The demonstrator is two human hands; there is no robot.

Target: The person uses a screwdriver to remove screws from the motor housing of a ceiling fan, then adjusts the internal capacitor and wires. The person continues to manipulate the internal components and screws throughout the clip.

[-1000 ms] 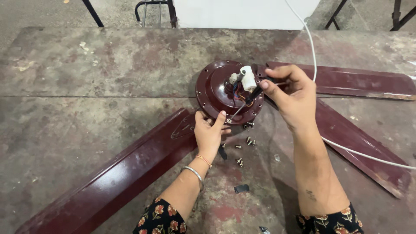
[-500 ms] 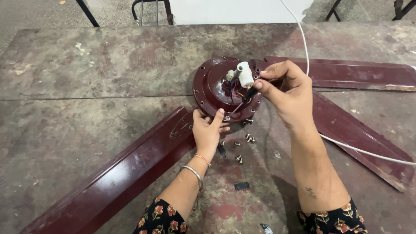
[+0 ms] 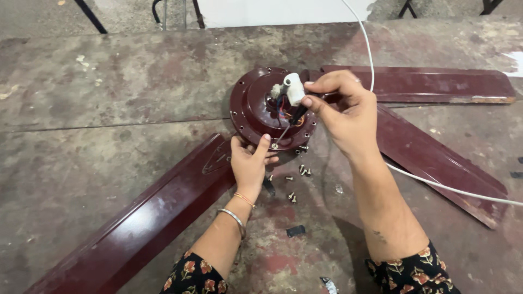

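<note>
Head view: you look down on a dark red ceiling fan motor [image 3: 256, 109] lying flat on a worn concrete floor [image 3: 109, 81].
Right hand: your right hand [image 3: 340, 111] is closed around a screwdriver [image 3: 291, 117], whose thin shaft slants down to the motor's near rim.
Left hand: your left hand [image 3: 249, 163] rests against the motor's near edge, fingers loosely together and thumb raised, gripping nothing that you can make out.
Motor: it sits just above your left hand and left of your right; a white connector block [image 3: 293, 87] and coloured wires stand up at its centre, right by your right fingertips.
Blades: three dark red blades [image 3: 136, 228] spread out from the motor, one toward lower left, one to the right, one toward lower right under your right forearm.
Screws: loose screws [image 3: 302, 171] lie on the floor just beside your left hand, between your wrists.
Cable: a white cable [image 3: 436, 185] runs from the top edge, behind your right hand, and off to the right.
Floor: grey, stained and reddish in patches, with small black scraps near your arms.
Room: black metal legs [image 3: 87, 15] and a white panel show at the top.
</note>
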